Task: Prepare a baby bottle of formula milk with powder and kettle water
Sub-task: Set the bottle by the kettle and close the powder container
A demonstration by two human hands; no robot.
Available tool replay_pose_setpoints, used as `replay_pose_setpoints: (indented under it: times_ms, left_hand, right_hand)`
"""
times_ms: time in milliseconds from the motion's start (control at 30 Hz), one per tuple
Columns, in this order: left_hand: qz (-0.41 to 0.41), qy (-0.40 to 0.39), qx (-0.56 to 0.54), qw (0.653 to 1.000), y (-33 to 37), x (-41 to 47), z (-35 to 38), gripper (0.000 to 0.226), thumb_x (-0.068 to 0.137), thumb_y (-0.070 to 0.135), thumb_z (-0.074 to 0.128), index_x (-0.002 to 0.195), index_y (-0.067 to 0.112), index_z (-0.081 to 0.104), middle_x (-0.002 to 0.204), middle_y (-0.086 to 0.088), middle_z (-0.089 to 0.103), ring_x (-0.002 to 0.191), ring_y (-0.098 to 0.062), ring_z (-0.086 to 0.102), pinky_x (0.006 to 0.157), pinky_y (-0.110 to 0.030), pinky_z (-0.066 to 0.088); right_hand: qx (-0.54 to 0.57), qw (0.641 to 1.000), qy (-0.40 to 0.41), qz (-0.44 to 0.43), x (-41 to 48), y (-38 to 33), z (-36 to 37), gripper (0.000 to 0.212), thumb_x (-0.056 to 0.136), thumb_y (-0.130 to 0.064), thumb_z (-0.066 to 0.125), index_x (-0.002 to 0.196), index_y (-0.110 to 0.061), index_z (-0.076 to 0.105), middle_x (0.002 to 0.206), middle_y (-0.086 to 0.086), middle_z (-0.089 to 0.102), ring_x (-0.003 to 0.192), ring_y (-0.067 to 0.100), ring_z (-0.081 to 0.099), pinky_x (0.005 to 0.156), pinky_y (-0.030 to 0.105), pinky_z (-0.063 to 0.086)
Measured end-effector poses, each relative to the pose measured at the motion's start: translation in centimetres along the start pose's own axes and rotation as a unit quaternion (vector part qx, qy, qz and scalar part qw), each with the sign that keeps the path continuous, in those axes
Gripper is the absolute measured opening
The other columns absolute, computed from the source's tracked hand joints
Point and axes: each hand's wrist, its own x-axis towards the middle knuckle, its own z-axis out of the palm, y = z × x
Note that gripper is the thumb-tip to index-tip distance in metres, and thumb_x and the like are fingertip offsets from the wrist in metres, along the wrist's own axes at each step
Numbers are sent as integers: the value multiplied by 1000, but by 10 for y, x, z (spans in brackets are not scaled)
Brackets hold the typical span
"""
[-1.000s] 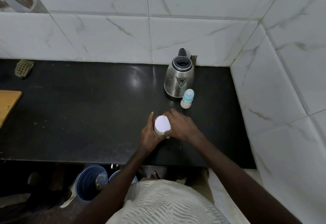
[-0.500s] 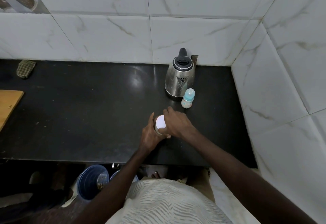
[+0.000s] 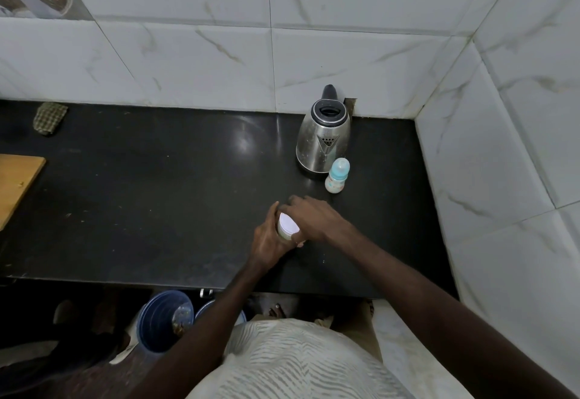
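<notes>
Gripping the near-upright powder jar (image 3: 284, 232), lid (image 3: 288, 222) up: left hand (image 3: 266, 243) below, right hand (image 3: 317, 219) atop.

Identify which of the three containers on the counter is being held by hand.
The jar, white-lidded: the left hand and right hand both grip it. The kettle and bottle stand untouched behind it.

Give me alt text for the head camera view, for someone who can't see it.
A left hand holds a white-lidded jar on a black countertop while the right hand grips its lid. A steel kettle and capped baby bottle stand behind.
</notes>
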Motion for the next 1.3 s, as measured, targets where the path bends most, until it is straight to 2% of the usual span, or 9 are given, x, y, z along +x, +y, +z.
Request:
replay_pose_setpoints:
  times_ms: [100, 200, 367, 500, 633, 833, 1033, 1167, 1300]
  left_hand:
    - [4, 5, -8, 1000, -4, 1, 1, 117, 59, 46, 95, 156, 28, 32, 141, 6, 63, 128, -13, 60, 100, -20, 45]
    - [9, 8, -20, 1000, -7, 2, 1, 115, 56, 46, 97, 153, 32, 37, 137, 10, 65, 123, -6, 62, 98, -17, 48]
    - [4, 13, -26, 1000, -6, 3, -1, 115, 52, 50, 97, 150, 36, 38, 133, 12, 67, 120, -7, 64, 101, -30, 53]
    - [2, 4, -6, 1000, -4, 3, 0, 119, 57, 46, 96, 156, 30, 32, 143, 5, 61, 128, -14, 58, 105, -29, 47]
    - [5, 5, 4, 1000, -6, 4, -1, 125, 54, 45, 98, 157, 29, 30, 145, 5, 59, 129, -17, 59, 106, -34, 49]
    - [-1, 3, -1, 1000, -4, 3, 0, 122, 58, 33, 99, 159, 22, 31, 144, 1, 61, 128, -18, 60, 99, -18, 42]
    - [-8, 5, -13, 1000, -9, 5, 0, 107, 60, 32, 99, 149, 25, 41, 124, 17, 64, 122, -12, 64, 95, -19, 45]
    - [-17, 10, -16, 1000, -6, 4, 1, 118, 56, 39, 100, 154, 26, 36, 136, 7, 66, 126, -15, 61, 96, -17, 42]
    - [-11, 8, -22, 1000, -5, 3, 2, 118, 54, 42, 99, 153, 31, 36, 135, 6, 67, 122, -12, 63, 98, -20, 46]
  right_hand:
    - [19, 998, -21, -47, 1, 9, 4, 79, 75, -26, 85, 144, -34, 48, 148, -4, 45, 121, 28, 52, 84, 42, 51]
    - [9, 995, -26, -101, 4, 17, 6, 79, 76, -13, 82, 146, -30, 50, 156, -3, 40, 129, 25, 50, 106, 37, 37]
    - [-5, 991, 13, -130, 2, 17, 3, 70, 78, -11, 80, 142, -23, 55, 151, 1, 46, 120, 27, 49, 87, 28, 29]
    - [45, 999, 15, -13, 4, 10, 3, 69, 74, -39, 83, 134, -21, 55, 125, 5, 53, 106, 29, 61, 81, 39, 49]
    - [25, 996, 27, 78, 7, -5, 2, 68, 80, -50, 78, 129, -9, 53, 125, 12, 57, 104, 36, 67, 70, 38, 41]
    - [5, 988, 19, 151, 14, -15, -1, 60, 90, -62, 67, 118, -10, 60, 118, 9, 70, 107, 29, 69, 72, 35, 40]
    - [-39, 996, -23, 81, 6, -27, -10, 62, 86, -22, 76, 142, -18, 50, 129, 14, 55, 109, 35, 67, 72, 38, 43]
    - [16, 998, -24, 52, 2, -12, -2, 88, 73, -22, 87, 148, -33, 43, 141, 13, 45, 114, 40, 59, 80, 41, 50]
    - [6, 999, -19, -34, -2, 7, 1, 77, 79, -16, 82, 143, -42, 48, 151, -2, 39, 118, 36, 46, 77, 39, 48]
